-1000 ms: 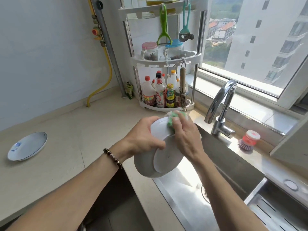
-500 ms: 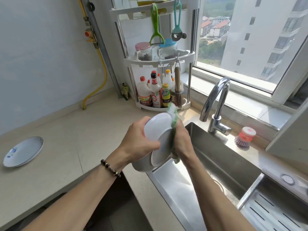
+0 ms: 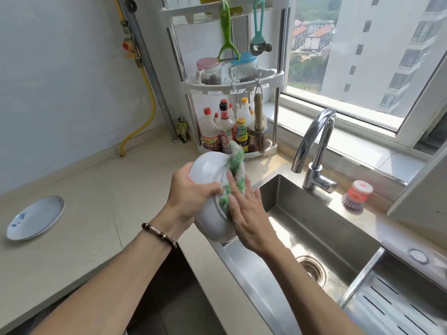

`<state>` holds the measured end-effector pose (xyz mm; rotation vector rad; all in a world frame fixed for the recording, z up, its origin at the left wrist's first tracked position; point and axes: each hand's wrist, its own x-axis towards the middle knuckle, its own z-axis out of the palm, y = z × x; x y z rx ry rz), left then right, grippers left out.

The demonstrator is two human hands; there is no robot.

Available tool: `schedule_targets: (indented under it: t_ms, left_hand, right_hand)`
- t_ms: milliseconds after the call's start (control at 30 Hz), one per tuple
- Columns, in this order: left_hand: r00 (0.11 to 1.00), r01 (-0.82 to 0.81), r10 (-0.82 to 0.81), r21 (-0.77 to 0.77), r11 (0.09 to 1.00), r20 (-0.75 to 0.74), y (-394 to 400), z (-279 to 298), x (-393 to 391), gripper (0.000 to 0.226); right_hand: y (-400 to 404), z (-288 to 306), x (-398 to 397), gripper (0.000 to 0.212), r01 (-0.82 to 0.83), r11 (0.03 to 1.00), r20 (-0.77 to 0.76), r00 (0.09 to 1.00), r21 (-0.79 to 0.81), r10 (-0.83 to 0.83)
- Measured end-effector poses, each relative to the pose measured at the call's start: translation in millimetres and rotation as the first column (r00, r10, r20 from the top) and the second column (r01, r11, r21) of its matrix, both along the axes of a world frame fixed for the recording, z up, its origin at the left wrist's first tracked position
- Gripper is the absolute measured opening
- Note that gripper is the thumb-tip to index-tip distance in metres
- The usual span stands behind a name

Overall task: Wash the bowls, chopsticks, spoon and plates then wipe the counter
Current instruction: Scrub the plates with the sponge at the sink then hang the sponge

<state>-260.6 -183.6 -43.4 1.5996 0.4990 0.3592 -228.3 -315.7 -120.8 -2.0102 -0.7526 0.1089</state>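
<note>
Left hand [image 3: 193, 192] grips a stack of white bowls [image 3: 212, 189] by the rim, fingers curled over the upper edge, thumb side hidden behind; looks like two nested bowls, though the join is hard to read. The stack is tipped on edge, bases facing right, held above the sink's [image 3: 321, 228] front-left corner, right where steel lip meets the counter [image 3: 92, 189]. Right hand [image 3: 249, 218] lies flat w/ fingers nearly straight, pressing a green-and-white scrub cloth [image 3: 233, 170] against the bowl base; cloth's top end sticks up past the rim toward the rack. Sink basin below and right of the hands is open steel, w/ a drain [image 3: 310, 269] near its front; a slotted drain tray [image 3: 396, 303] sits in the adjoining section right of the sink. Faucet [image 3: 316, 151] stands at the sink's back edge, spout arching left over the basin, apart from the bowls. Red-topped dish brush [image 3: 355, 195] rests on the ledge just right of the faucet base. A blue-and-white plate [image 3: 36, 217] lies flat on the counter well left of the sink, near the front edge, w/ bare counter btwn it and the hands. Corner rack [image 3: 232, 83] behind the sink's back-left corner holds sauce bottles [image 3: 225, 129] on its bottom tier, jars above, a green peeler [image 3: 227, 35] and a whisk brush [image 3: 260, 126] hanging. Yellow gas hose [image 3: 147, 102] runs down the wall left of the rack. Beaded bracelet [image 3: 159, 234] on the left wrist.
</note>
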Motion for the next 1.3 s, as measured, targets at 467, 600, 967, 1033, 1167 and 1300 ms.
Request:
schedule_targets:
  t_ms: [467, 600, 967, 1033, 1167, 1300]
  left_hand:
    - [0.984, -0.177, 0.172, -0.227, 0.958, -0.042, 11.2, -10.0, -2.5, 0.043]
    - [0.933, -0.343, 0.359, -0.226, 0.912, 0.035, 11.4, -5.0, -6.5, 0.039]
    - [0.857, -0.487, 0.499, -0.114, 0.866, 0.13, 42.8, 6.1, -74.2, 0.041]
    - [0.876, -0.458, 0.466, -0.087, 0.885, 0.129, 54.7, 9.5, -101.1, 0.045]
    - [0.93, -0.343, 0.343, -0.025, 0.939, 0.134, 74.6, 10.5, -165.5, 0.051]
    - [0.928, -0.331, 0.314, 0.058, 0.942, 0.202, 105.5, 14.8, -240.1, 0.054]
  right_hand:
    - [-1.1, 7.4, -11.1, 0.058, -0.12, 0.992, -0.011, 0.993, -0.041, 0.12]
    - [5.8, 4.4, -30.1, 0.056, -0.028, 0.999, 0.0, 1.0, 0.02, 0.028]
    - [80.4, 23.6, -98.1, 0.058, 0.005, 0.982, -0.2, 0.979, 0.187, 0.033]
    - [89.5, 18.2, -109.4, 0.058, -0.004, 0.969, -0.247, 0.967, 0.248, 0.067]
    - [119.5, 26.2, -89.1, 0.045, 0.141, 0.963, -0.475, 0.88, 0.231, -0.015]
    - [158.4, 43.7, -146.9, 0.039, 0.057, 0.946, -0.277, 0.96, 0.318, 0.036]
